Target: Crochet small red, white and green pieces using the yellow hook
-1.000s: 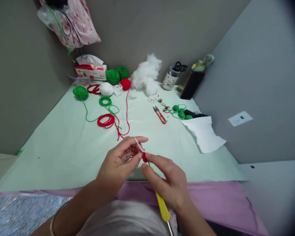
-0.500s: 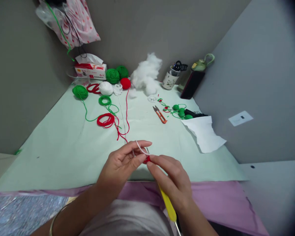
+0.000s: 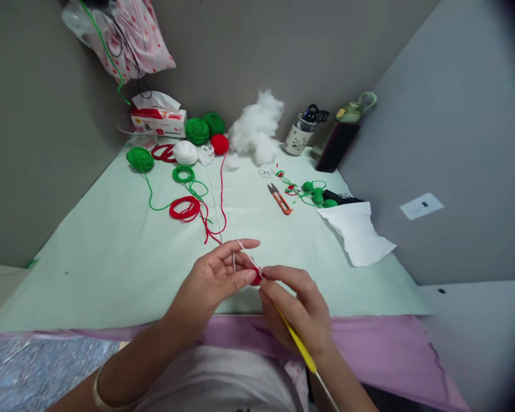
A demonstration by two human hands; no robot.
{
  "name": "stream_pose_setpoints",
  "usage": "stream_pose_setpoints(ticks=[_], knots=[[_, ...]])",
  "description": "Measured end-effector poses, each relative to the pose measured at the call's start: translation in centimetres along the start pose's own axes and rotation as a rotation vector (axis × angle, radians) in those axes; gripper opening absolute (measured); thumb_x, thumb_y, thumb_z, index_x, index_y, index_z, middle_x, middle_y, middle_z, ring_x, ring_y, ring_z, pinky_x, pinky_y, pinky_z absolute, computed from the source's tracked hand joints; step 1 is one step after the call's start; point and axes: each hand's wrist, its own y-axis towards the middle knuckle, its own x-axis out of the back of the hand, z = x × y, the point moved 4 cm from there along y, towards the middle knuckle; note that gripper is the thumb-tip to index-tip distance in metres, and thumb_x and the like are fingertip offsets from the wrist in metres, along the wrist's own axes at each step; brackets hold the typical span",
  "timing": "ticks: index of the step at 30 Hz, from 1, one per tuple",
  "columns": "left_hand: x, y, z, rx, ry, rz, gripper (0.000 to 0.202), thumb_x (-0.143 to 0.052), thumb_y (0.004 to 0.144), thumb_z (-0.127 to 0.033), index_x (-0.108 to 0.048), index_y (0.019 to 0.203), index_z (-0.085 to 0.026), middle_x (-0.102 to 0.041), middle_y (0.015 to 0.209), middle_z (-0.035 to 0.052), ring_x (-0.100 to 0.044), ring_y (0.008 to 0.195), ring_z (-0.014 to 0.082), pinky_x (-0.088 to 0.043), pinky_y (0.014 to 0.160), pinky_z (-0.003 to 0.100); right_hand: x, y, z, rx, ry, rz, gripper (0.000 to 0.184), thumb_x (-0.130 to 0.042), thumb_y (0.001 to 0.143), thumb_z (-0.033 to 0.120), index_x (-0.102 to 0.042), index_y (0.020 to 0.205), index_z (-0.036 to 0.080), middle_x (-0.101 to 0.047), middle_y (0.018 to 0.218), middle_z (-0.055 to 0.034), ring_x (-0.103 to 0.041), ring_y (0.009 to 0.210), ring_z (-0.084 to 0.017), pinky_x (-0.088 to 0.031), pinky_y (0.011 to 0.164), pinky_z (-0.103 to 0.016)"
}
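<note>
My left hand (image 3: 217,280) pinches a small red crocheted piece (image 3: 256,278) between thumb and fingers, with white yarn (image 3: 244,252) looped over its forefinger. My right hand (image 3: 300,312) is closed on a crochet hook with a yellow handle (image 3: 302,349), its tip at the red piece. Both hands hover over the near edge of the pale green table (image 3: 111,269). A red strand (image 3: 221,189) runs from the work back to a red yarn ball (image 3: 219,143).
Green yarn balls (image 3: 197,130), a white ball (image 3: 185,153), red coils (image 3: 184,209), stuffing (image 3: 257,129), orange snips (image 3: 280,199), small green crocheted balls (image 3: 316,194), white paper (image 3: 356,232), a tissue box (image 3: 158,119), a cup of tools (image 3: 298,137) and a bottle (image 3: 339,143) lie behind.
The right hand has turned so the yellow handle points further right and lower. The left forefinger with the white yarn rose, then dropped slightly. The red piece stays between both hands.
</note>
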Motion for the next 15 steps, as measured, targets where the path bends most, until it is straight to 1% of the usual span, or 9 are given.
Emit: stream_pose_setpoints(ticks=[2,4,6,8,10,11,13,15], knots=[[-0.1,-0.1,0.0,-0.007,-0.014,-0.019,0.041,-0.089,0.084,-0.020,-0.079,0.124,-0.026,-0.073,0.088,-0.0013,-0.067,0.082,0.0104,-0.054,0.077,0.020,-0.1,-0.5,-0.1,-0.029,-0.037,-0.024,0.043,-0.060,0.099,0.006,-0.067,0.137,0.025,-0.076,0.112,-0.0094,-0.076,0.101,-0.023,-0.067,0.081,-0.036],[-0.3,-0.3,0.2,0.014,-0.050,-0.016,0.045,-0.089,0.084,-0.020,-0.077,0.127,-0.025,-0.071,0.088,-0.0018,-0.066,0.077,0.0096,-0.054,0.073,0.020,-0.3,-0.8,0.0,0.003,-0.043,-0.022,0.050,-0.061,0.099,0.005,-0.065,0.145,0.025,-0.075,0.108,-0.0089,-0.076,0.097,-0.023,-0.067,0.082,-0.036],[-0.7,-0.4,0.6,0.097,-0.113,0.028,0.046,-0.088,0.085,-0.024,-0.076,0.129,-0.024,-0.068,0.086,-0.0026,-0.060,0.066,0.0066,-0.051,0.064,0.018,-0.4,-1.0,0.1,0.041,-0.001,-0.040,0.056,-0.063,0.097,0.003,-0.063,0.149,0.025,-0.074,0.104,-0.0076,-0.075,0.092,-0.021,-0.066,0.080,-0.034],[-0.9,-0.4,1.0,0.190,-0.175,0.068,0.047,-0.087,0.086,-0.027,-0.075,0.131,-0.022,-0.065,0.083,-0.0035,-0.053,0.058,0.0040,-0.045,0.056,0.017,-0.4,-1.0,-0.2,0.003,0.093,-0.072,0.057,-0.064,0.097,0.002,-0.064,0.147,0.029,-0.074,0.104,-0.0064,-0.075,0.092,-0.020,-0.065,0.077,-0.033],[-0.7,-0.3,1.0,0.227,-0.192,0.065,0.047,-0.086,0.087,-0.027,-0.075,0.131,-0.021,-0.062,0.079,-0.0043,-0.052,0.057,0.0036,-0.042,0.054,0.017,-0.3,-0.8,-0.7,-0.112,0.243,-0.074,0.053,-0.063,0.098,0.003,-0.069,0.141,0.034,-0.076,0.108,-0.0052,-0.074,0.094,-0.019,-0.064,0.075,-0.032],[-0.6,-0.3,0.8,0.217,-0.178,0.052,0.047,-0.087,0.086,-0.026,-0.075,0.131,-0.020,-0.062,0.079,-0.0042,-0.053,0.057,0.0039,-0.042,0.055,0.017,-0.3,-0.7,-0.9,-0.181,0.334,-0.062,0.049,-0.063,0.099,0.004,-0.072,0.136,0.035,-0.076,0.108,-0.0048,-0.074,0.094,-0.019,-0.063,0.075,-0.032],[-0.2,-0.2,0.3,0.172,-0.107,0.023,0.046,-0.087,0.085,-0.025,-0.075,0.129,-0.020,-0.064,0.081,-0.0037,-0.055,0.057,0.0044,-0.044,0.056,0.019,-0.2,-0.3,-1.5,-0.329,0.494,-0.052,0.038,-0.065,0.099,0.006,-0.077,0.123,0.032,-0.077,0.104,-0.0039,-0.073,0.091,-0.018,-0.061,0.076,-0.031],[0.0,-0.2,-0.2,0.121,-0.001,-0.010,0.043,-0.085,0.085,-0.023,-0.076,0.127,-0.021,-0.066,0.085,-0.0030,-0.057,0.059,0.0052,-0.046,0.058,0.020,-0.1,0.0,-2.1,-0.478,0.629,-0.072,0.025,-0.068,0.099,0.011,-0.081,0.111,0.030,-0.076,0.095,-0.0030,-0.072,0.088,-0.017,-0.060,0.077,-0.031]])
